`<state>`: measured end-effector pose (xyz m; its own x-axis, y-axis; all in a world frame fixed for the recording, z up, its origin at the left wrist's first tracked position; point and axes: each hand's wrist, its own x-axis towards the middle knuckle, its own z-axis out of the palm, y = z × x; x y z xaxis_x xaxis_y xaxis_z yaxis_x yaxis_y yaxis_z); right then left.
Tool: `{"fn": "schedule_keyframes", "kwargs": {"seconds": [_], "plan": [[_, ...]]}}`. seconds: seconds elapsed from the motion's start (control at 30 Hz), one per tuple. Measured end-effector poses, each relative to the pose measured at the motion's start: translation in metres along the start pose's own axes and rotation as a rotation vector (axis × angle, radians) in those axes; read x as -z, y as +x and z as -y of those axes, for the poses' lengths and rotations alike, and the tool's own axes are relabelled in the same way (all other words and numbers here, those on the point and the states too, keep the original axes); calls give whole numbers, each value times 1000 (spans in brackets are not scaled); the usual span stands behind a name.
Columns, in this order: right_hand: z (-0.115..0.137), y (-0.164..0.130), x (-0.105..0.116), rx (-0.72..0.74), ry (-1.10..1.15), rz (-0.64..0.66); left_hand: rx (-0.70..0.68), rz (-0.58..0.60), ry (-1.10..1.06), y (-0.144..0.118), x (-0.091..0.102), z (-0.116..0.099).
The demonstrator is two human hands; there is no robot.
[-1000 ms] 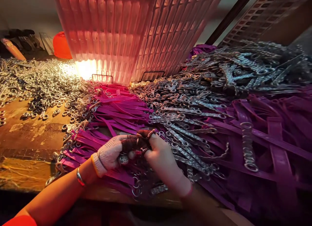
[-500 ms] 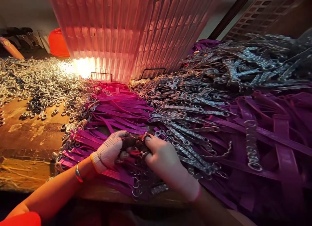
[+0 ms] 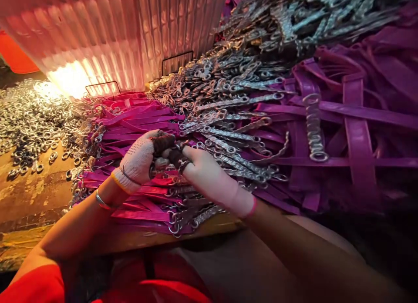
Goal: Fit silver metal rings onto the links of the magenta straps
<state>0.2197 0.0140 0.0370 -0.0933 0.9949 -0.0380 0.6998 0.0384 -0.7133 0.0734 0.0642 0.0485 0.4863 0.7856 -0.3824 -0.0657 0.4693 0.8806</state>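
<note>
My left hand (image 3: pixel 140 157), in a white dotted glove with dark wrapping on its fingers, is closed in a pinch. Facing it, my right hand (image 3: pixel 205 170) is also gloved, dark-wrapped and closed. Their fingertips meet, and whatever lies between them is too small and hidden to make out. Beneath both hands spread purple straps (image 3: pixel 140 120), many ending in metal rings (image 3: pixel 174 222). Silver chain-like metal strips (image 3: pixel 231 134) lie just beyond my right hand, some joined to the straps.
Loose metal rings (image 3: pixel 35 124) are heaped at the left on the worn wooden table (image 3: pixel 29 190). A ribbed translucent panel (image 3: pixel 107 37) stands behind, brightly lit at its base. More metal strips (image 3: pixel 294 20) pile up at the back right, above wide purple straps (image 3: pixel 359 133).
My view has turned right and down, so the table's contents sit further left and higher. Both hands stay pinched together, with the right fingers slightly shifted.
</note>
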Motion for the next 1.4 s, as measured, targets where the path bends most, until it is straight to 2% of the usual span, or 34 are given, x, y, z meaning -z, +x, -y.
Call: {"fn": "schedule_keyframes", "kwargs": {"seconds": [0.03, 0.1, 0.2, 0.27, 0.3, 0.37, 0.53, 0.7, 0.83, 0.9, 1.0, 1.1, 1.27, 1.33, 1.4], "plan": [[-4, 2, 2, -32, 83, 13, -45, -7, 98, 5, 1, -2], [-13, 6, 8, -49, 146, -84, -164, -25, 422, 17, 7, -1], [-25, 11, 17, -36, 201, -278, -294, -68, 1162, 36, 19, 10], [-30, 13, 19, -28, 223, -277, -272, -53, 1563, 44, 23, 23], [-32, 14, 18, -26, 214, -251, -245, -40, 1689, 46, 24, 29], [-34, 14, 15, -25, 172, -205, -215, -24, 1798, 47, 26, 40], [-35, 15, 6, 3, 209, -155, -229, 42, 1769, 42, 34, 50], [-35, 15, 0, 28, 180, -84, -320, 40, 1373, 42, 46, 53], [-29, 11, -7, 58, 111, -76, -343, -1, 1152, 30, 52, 43], [-23, 7, -14, 89, 20, -38, -280, -35, 917, 15, 54, 36], [-14, 4, -26, 110, -209, -1, -110, -54, 531, -9, 55, 30], [-5, 2, -36, 158, -383, 4, -31, -32, 343, -25, 56, 32], [8, -2, -47, 219, -568, 33, -7, -34, 314, -31, 60, 42], [8, -5, -51, 237, -644, 55, -96, -38, 428, -31, 61, 45], [6, -6, -53, 232, -671, 59, -242, -46, 623, -31, 61, 49]]}}
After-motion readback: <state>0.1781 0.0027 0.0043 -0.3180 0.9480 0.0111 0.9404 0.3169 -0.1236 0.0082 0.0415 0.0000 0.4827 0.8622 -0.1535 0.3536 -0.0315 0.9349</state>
